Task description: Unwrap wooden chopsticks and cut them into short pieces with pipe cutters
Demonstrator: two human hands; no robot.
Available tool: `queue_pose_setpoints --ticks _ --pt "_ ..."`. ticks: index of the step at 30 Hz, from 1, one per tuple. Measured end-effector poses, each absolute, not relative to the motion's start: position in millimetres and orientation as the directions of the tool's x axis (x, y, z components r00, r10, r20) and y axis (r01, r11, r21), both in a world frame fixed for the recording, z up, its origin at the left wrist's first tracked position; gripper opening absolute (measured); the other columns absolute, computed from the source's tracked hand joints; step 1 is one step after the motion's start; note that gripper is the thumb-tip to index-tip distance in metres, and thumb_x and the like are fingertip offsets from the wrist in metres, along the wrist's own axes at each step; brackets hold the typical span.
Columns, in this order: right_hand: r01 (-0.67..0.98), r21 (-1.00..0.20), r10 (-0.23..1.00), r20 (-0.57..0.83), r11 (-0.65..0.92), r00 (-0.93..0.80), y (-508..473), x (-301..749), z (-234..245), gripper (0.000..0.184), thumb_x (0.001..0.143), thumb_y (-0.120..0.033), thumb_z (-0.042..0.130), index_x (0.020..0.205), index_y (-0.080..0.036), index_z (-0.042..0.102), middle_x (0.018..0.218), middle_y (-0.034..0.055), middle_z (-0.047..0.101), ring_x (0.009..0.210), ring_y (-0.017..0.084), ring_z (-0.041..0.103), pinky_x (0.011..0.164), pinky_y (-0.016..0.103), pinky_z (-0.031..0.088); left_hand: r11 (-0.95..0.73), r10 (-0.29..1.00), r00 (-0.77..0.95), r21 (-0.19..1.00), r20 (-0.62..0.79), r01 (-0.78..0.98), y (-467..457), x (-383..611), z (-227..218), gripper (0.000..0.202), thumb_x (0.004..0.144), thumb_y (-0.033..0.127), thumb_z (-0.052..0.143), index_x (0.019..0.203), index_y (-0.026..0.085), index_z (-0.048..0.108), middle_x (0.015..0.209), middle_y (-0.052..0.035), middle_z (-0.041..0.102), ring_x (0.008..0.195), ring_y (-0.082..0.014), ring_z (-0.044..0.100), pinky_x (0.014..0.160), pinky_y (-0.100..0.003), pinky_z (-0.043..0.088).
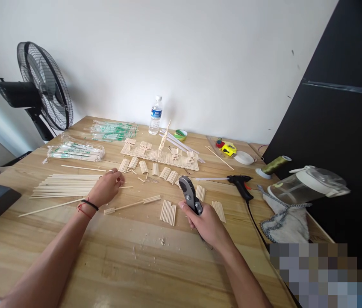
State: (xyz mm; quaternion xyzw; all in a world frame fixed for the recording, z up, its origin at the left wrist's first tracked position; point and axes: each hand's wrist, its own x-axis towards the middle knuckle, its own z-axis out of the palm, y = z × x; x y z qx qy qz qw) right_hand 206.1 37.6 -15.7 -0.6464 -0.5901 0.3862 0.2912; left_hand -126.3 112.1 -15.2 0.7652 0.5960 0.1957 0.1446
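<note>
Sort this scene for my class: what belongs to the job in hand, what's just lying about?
Probably part of the work:
cutting tool in the right hand
long sticks near the left hand
short stick panels
stick model
glue gun

Apparently unrelated:
fan
water bottle
lidded jug

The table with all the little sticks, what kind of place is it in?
It looks like an indoor craft corner, maybe in a home or small workroom. The clues are the neat pile of wooden sticks, the little stick model and the glue gun.

Right grip (207,219) round dark hand tool (187,190) — left grip (104,187) by pale sticks (63,186).
</note>
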Motion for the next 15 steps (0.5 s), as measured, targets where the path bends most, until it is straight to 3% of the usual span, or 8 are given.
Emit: queue_pose_setpoints --ticks 4,8,15 --pt "0.539 -0.831 0.987 -0.160 -0.139 0.007 37 205 -14 0.052 0.084 -0.070 0.055 0.087 -0.019 0.067 0.052 -0.0020 0.054 0.051 0.019 0.053 0.054 0.031 0.043 -0.216 0.976 0.180 0.461 0.123 0.860 112 -132 -9 0.023 0.093 0.027 0.046 0.093 0.018 0.067 0.099 -0.0093 0.067 0.081 -0.0238 0.063 0.076 -0.036 0.046" --pt "0.545 -0.827 0.988 -0.154 -0.136 0.013 37 205 -12 0.052 0.085 -0.069 0.054 0.087 -0.018 0.067 0.053 -0.0018 0.054 0.051 0.019 0.053 0.054 0.031 0.042 -0.206 0.977 0.211 0.476 0.044 0.855 112 -141 -2 0.020 0.087 0.035 0.058 0.081 0.020 0.070 0.085 -0.0067 0.070 0.080 -0.0249 0.064 0.072 -0.034 0.046" --pt "0.552 -0.826 0.991 -0.137 -0.116 0.002 36 205 -13 0.050 0.086 -0.068 0.055 0.085 -0.019 0.068 0.052 -0.0022 0.053 0.051 0.018 0.052 0.053 0.030 0.042 -0.209 0.968 0.249 0.493 -0.016 0.844 111 -139 -4 0.013 0.081 0.024 0.058 0.073 0.021 0.068 0.084 -0.0072 0.071 0.080 -0.0257 0.066 0.071 -0.034 0.047"
